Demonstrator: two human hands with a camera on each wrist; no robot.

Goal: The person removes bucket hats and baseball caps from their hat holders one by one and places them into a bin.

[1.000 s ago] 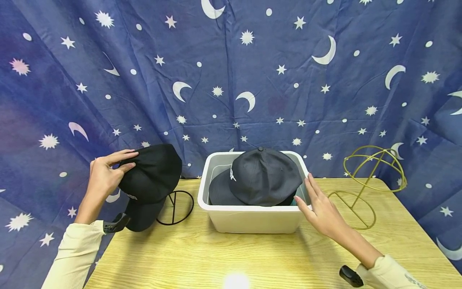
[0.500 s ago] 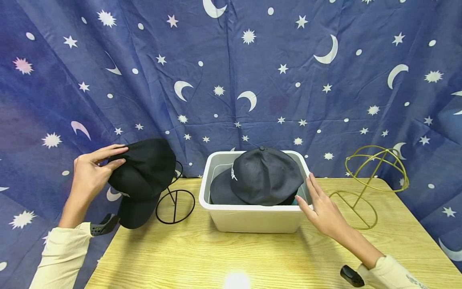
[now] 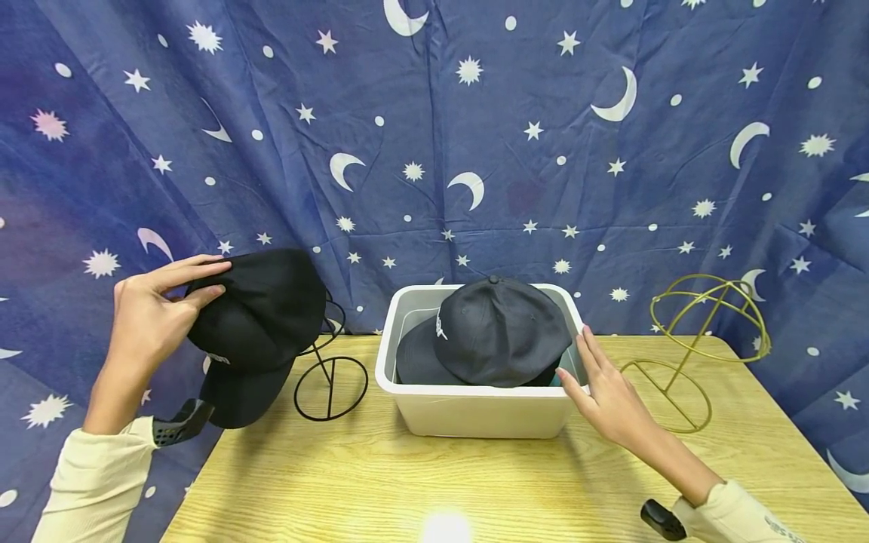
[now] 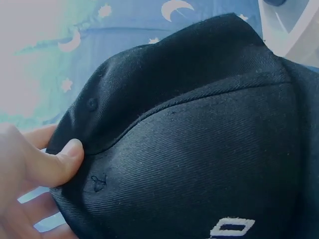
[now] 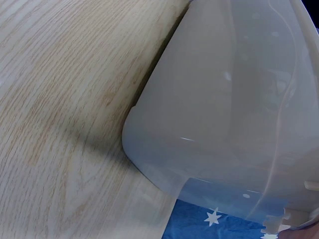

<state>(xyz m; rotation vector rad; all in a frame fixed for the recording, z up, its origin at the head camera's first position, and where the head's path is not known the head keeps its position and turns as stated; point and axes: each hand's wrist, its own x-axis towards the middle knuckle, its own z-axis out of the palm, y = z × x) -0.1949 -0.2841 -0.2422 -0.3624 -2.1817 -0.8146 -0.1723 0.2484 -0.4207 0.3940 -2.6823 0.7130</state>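
My left hand pinches the crown of a black cap between thumb and fingers. The cap hangs brim down, left of a black wire stand and overlapping its top in the head view. Close up in the left wrist view, the thumb presses the fabric and white stitching shows low on the front panel. My right hand rests with straight fingers at the right rim of a white plastic bin. Inside the bin lies a dark cap with a white emblem, its brim to the left.
A gold wire hat stand stands right of the bin. Everything on the wooden table is backed by a blue curtain with moons and stars. Something teal peeks out by the bin's front right corner.
My left hand has moved left and slightly up with the black cap, uncovering more of the black wire stand. The right hand stays at the bin's rim.
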